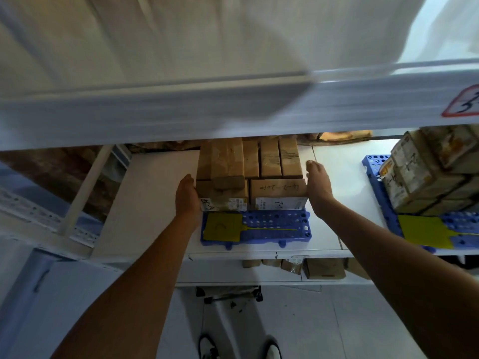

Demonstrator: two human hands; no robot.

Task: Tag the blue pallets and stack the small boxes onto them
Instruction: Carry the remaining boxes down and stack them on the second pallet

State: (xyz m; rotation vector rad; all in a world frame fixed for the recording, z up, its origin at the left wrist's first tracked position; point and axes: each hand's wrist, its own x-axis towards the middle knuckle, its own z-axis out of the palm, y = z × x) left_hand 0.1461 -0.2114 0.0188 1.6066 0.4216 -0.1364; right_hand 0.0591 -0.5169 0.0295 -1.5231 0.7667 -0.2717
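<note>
Head view: brown cardboard boxes (250,174) on a perforated blue pallet (274,229), open-fingered left hand (187,196) and right hand (317,187) pressing their sides.

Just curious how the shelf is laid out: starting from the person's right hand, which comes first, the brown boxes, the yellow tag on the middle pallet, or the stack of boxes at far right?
1. The brown boxes: the right hand presses against their right side.
2. The yellow tag: lower left, lying on the blue pallet.
3. The far-right stack: well off to the right, on another pallet.

boxes (248,174) on pallet (272,226), tag (223,227) in front
</note>
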